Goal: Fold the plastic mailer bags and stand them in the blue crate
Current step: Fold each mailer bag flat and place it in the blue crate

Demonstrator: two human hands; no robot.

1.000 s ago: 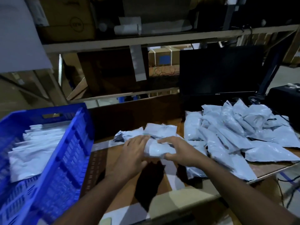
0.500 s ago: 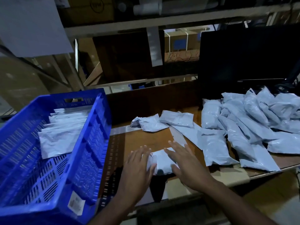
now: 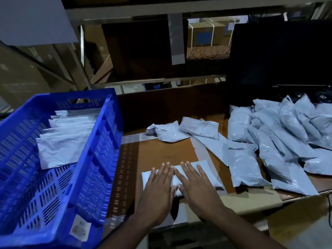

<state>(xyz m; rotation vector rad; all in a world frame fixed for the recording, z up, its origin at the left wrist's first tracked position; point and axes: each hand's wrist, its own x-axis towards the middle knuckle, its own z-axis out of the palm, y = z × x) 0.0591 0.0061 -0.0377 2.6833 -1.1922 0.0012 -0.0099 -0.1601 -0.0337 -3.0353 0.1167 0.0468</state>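
Pressed flat, side by side, on a folded mailer bag (image 3: 203, 169): left hand (image 3: 158, 187) and right hand (image 3: 195, 187), fingers straight and spread, nothing gripped. Bag pinned against the brown table (image 3: 165, 155), close to the near edge, with a pale corner showing past the left hand's fingertips and more of it past the right.

Just left of the left hand, a blue crate (image 3: 93, 159) with slotted walls, a barcode sticker (image 3: 80, 229) on its near corner. Inside, toward the far end, a row of folded bags (image 3: 62, 141) leaning one behind another.

Beyond the fingertips, two crumpled mailers (image 3: 181, 131) lying on the tabletop. Right of the right hand, a loose heap of unfolded grey mailers (image 3: 280, 141) spread to the table's edge, some overhanging it.

Behind that heap, a dark monitor (image 3: 280, 54). Farther back, metal shelving (image 3: 161, 8) in dim light, with taped cardboard boxes (image 3: 203, 35) visible through the gap. Up and left of the hands, a pale sheet (image 3: 34, 20) hanging into view.
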